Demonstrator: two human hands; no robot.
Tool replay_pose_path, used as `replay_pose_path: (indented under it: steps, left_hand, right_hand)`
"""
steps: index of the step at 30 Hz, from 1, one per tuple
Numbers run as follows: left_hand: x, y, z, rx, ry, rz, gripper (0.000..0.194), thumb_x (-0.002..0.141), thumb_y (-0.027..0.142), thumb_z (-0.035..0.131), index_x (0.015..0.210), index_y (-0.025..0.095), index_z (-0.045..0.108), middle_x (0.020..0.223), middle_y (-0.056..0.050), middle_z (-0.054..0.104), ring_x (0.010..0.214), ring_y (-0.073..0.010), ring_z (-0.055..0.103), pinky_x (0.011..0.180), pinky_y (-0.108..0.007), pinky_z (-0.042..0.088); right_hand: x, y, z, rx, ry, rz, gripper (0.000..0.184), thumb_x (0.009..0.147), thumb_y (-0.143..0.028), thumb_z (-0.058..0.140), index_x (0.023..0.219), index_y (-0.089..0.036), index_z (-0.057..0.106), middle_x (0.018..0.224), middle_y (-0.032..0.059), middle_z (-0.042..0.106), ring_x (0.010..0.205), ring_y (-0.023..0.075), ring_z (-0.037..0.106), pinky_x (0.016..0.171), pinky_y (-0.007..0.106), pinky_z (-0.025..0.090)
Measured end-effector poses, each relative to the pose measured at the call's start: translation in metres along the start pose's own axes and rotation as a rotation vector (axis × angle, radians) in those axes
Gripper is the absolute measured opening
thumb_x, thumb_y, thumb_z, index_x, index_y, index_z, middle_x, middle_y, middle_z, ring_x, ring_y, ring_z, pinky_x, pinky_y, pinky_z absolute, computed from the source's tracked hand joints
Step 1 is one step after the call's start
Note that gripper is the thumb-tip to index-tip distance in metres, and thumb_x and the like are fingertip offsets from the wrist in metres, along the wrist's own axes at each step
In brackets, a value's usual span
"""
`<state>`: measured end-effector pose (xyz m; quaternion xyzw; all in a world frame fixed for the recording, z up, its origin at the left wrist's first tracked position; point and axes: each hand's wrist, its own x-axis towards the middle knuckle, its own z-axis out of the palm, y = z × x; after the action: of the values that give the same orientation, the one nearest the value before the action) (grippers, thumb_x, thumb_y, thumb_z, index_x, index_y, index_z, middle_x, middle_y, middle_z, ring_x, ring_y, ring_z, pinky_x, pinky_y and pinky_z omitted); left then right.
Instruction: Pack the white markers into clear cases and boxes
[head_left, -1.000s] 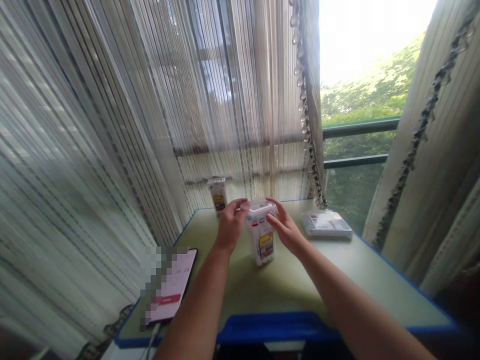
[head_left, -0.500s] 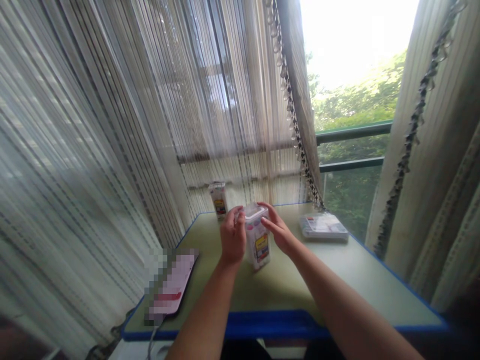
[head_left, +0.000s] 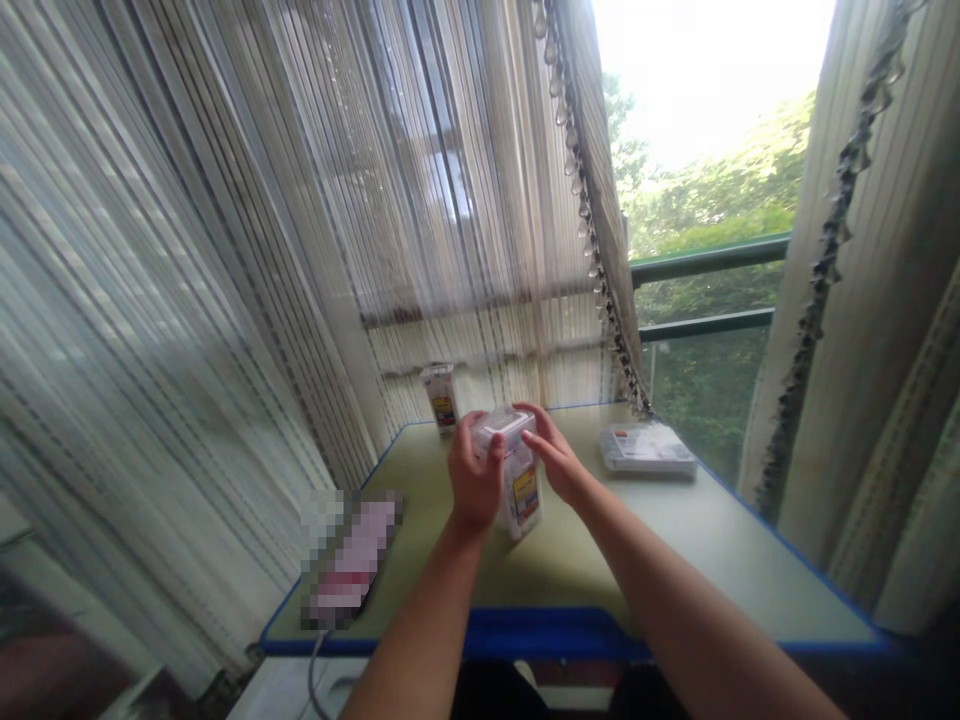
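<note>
A tall plastic container (head_left: 523, 495) with a yellow-and-dark label stands upright on the table, its contents hard to make out. On its top sits a clear lid (head_left: 514, 424) with a white rim line. My left hand (head_left: 476, 475) is closed round the lid's left side, thumb on the front corner and fingers behind. At the right top edge my right hand (head_left: 555, 462) grips the container, thumb on the front and fingers reaching over the far side. Behind my left hand stands a similar, smaller-looking container (head_left: 442, 402).
A flat pale package (head_left: 646, 452) lies at the table's right rear. On the left, a pixelated pinkish phone-like object (head_left: 356, 560) has a cable (head_left: 313, 672) running off the front. The table (head_left: 697, 560) has a blue edge; striped string curtains (head_left: 480, 260) hang right behind it.
My left hand has shifted slightly right, its thumb now pressed on the lid's front corner. My right hand keeps about the same hold. The camera view has shifted slightly.
</note>
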<state>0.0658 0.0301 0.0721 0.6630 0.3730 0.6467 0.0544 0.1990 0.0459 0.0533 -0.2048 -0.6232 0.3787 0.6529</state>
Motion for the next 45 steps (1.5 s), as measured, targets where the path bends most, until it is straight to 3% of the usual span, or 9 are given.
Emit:
replay_pose_path:
  steps: [5,9,21,25,33,39,45]
  left_hand:
    - [-0.013,-0.003,0.003,-0.029,0.001,0.069,0.073,0.065,0.044,0.07,0.124,0.017,0.038,0.121,-0.015,0.05,0.107,-0.0262,0.054,0.091,-0.041,0.046]
    - [-0.021,-0.012,0.008,0.031,0.065,0.127,0.085,0.059,0.038,0.075,0.129,0.018,0.032,0.126,-0.016,0.044,0.116,-0.0289,0.049,0.098,-0.044,0.041]
    - [-0.025,-0.019,0.014,-0.083,0.1,0.08,0.072,0.062,0.037,0.075,0.121,0.02,0.037,0.115,-0.013,0.05,0.104,-0.025,0.056,0.087,-0.039,0.049]
    - [-0.024,-0.019,0.012,-0.079,0.083,0.105,0.069,0.062,0.038,0.075,0.119,0.019,0.039,0.117,-0.013,0.049,0.106,-0.0249,0.055,0.089,-0.04,0.047]
    - [-0.027,-0.015,0.014,-0.164,0.072,-0.005,0.055,0.077,0.04,0.059,0.122,0.018,0.038,0.111,-0.012,0.054,0.098,-0.0217,0.059,0.082,-0.035,0.049]
    - [-0.026,-0.018,0.015,-0.15,0.099,0.03,0.06,0.07,0.038,0.066,0.119,0.021,0.037,0.118,-0.012,0.049,0.102,-0.0229,0.056,0.085,-0.036,0.048]
    - [-0.025,-0.019,0.015,-0.165,0.073,0.058,0.055,0.073,0.04,0.062,0.118,0.019,0.036,0.117,-0.013,0.048,0.103,-0.0225,0.055,0.086,-0.036,0.047]
  right_hand:
    - [0.0,-0.002,0.002,0.068,-0.013,-0.013,0.038,0.079,-0.036,0.056,0.115,-0.024,0.051,0.104,0.002,0.058,0.093,0.0189,0.053,0.084,0.03,0.041]
    - [-0.001,-0.002,0.003,0.083,-0.005,-0.026,0.041,0.077,-0.035,0.056,0.116,-0.024,0.051,0.102,0.0017,0.058,0.092,0.0193,0.053,0.082,0.029,0.041]
    - [0.002,0.003,-0.001,0.047,0.008,0.005,0.042,0.076,-0.035,0.052,0.116,-0.023,0.053,0.109,0.0039,0.059,0.102,0.0235,0.052,0.091,0.035,0.04]
    - [0.002,0.003,-0.002,0.049,0.012,0.006,0.043,0.075,-0.035,0.052,0.116,-0.023,0.051,0.109,0.004,0.058,0.1,0.0233,0.053,0.088,0.035,0.041]
    - [-0.001,-0.003,0.0,-0.021,0.011,-0.023,0.042,0.076,-0.037,0.053,0.116,-0.024,0.05,0.103,0.0023,0.057,0.091,0.021,0.053,0.082,0.033,0.041]
    - [-0.001,-0.004,-0.001,0.025,-0.013,0.01,0.041,0.075,-0.034,0.051,0.114,-0.024,0.051,0.106,0.0025,0.056,0.096,0.0219,0.051,0.082,0.032,0.041]
    - [-0.001,-0.009,-0.001,0.025,-0.014,0.026,0.041,0.072,-0.034,0.053,0.112,-0.025,0.05,0.101,0.0025,0.055,0.089,0.0212,0.051,0.076,0.031,0.041]
